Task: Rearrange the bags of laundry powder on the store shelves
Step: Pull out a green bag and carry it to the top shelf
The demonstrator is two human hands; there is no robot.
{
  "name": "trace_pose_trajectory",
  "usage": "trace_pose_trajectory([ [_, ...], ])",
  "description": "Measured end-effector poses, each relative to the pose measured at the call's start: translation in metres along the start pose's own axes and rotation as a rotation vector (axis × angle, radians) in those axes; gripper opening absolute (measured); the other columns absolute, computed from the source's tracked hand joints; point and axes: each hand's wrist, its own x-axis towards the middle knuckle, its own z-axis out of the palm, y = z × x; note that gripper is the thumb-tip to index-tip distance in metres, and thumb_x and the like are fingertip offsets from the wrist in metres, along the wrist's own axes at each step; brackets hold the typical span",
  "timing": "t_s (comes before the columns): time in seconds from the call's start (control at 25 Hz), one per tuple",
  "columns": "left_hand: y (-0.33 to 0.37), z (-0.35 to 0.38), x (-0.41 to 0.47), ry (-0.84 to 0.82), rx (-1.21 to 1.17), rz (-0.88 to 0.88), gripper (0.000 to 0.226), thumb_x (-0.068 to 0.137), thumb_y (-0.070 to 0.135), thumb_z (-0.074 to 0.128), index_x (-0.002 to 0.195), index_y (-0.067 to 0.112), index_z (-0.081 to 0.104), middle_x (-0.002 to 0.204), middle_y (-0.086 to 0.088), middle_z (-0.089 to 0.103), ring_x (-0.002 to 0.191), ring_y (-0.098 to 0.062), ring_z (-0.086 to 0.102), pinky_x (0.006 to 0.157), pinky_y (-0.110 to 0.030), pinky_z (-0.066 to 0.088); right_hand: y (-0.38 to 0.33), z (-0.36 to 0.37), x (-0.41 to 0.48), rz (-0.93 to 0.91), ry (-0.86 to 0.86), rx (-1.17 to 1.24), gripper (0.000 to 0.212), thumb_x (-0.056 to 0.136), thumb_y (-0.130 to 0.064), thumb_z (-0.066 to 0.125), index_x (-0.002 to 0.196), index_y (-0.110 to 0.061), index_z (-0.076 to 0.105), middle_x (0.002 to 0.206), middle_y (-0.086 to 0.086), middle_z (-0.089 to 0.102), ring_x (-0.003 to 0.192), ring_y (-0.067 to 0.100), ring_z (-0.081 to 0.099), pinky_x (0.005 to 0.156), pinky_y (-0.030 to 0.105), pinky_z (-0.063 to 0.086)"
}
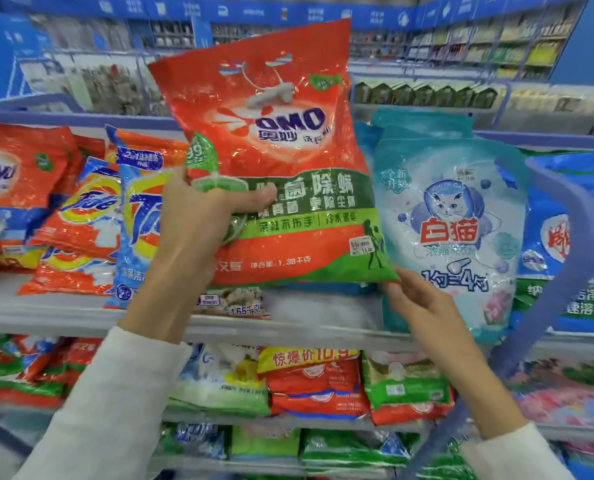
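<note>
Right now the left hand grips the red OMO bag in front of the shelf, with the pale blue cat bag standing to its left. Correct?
Wrong side: the pale blue cat bag stands to the right of the red OMO bag, as the head view shows. The Tide bags are on its left. The left hand does grip that bag.
</note>
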Motion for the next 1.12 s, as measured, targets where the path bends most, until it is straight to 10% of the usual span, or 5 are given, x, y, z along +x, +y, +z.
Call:
trace_pose_trajectory([
  [0.24, -0.023, -0.042, -0.028, -0.003, -0.112, -0.187, 0.083, 0.045, -0.001, 0.088, 0.122, -0.003, 0.059, 0.093, -0.018, 0.077, 0.075, -0.037, 0.076, 0.063, -0.049, 0.06, -0.073, 0.025, 0.014, 0.163, -0.293, 0.432, 0.081, 0.059, -0.077, 0.059, 0.121, -0.027, 0.066, 0.11, -0.01, 0.076, 0.089, 0.009, 0.073, 0.076, 0.034, 0.057],
  [0.48, -0.049, -0.069, -0.038, 0.082, -0.113, -0.201, 0.11, 0.042, 0.006, 0.096, 0.141, 0.012, 0.049, 0.107, -0.013, 0.076, 0.084, -0.036, 0.076, 0.068, -0.053, 0.06, -0.087, 0.071, 0.017, 0.125, -0.318, 0.382, 0.053, 0.07, -0.026, 0.09, 0.116, -0.01, 0.069, 0.102, 0.01, 0.079, 0.089, 0.032, 0.077, 0.084, 0.045, 0.06],
  [0.64, -0.04, -0.079, -0.036, 0.048, -0.017, -0.196, 0.069, 0.066, 0.034, 0.092, 0.125, 0.014, 0.063, 0.105, -0.009, 0.077, 0.085, -0.026, 0.077, 0.073, -0.045, 0.062, -0.09, 0.079, 0.013, 0.134, -0.318, 0.631, 0.05, 0.064, 0.0, 0.083, 0.112, -0.005, 0.068, 0.101, 0.019, 0.077, 0.08, 0.033, 0.076, 0.069, 0.041, 0.063],
  [0.8, -0.028, -0.086, -0.038, -0.103, -0.125, -0.29, 0.036, 0.091, 0.047, 0.063, 0.075, 0.022, 0.082, 0.087, -0.006, 0.079, 0.077, -0.025, 0.076, 0.073, -0.039, 0.061, -0.085, 0.082, 0.001, 0.114, -0.365, 0.722, 0.062, 0.062, 0.005, 0.08, 0.121, -0.003, 0.064, 0.106, 0.02, 0.075, 0.085, 0.035, 0.074, 0.072, 0.045, 0.062],
  [1.12, -0.042, -0.087, -0.078, -0.104, -0.324, -0.258, 0.019, 0.087, 0.015, 0.063, 0.082, 0.009, 0.08, 0.087, -0.011, 0.077, 0.077, -0.028, 0.074, 0.084, -0.043, 0.061, -0.095, 0.075, -0.014, 0.228, -0.582, 0.735, 0.015, 0.08, -0.026, 0.07, 0.087, -0.018, 0.081, 0.093, 0.008, 0.079, 0.079, 0.026, 0.077, 0.066, 0.041, 0.062],
])
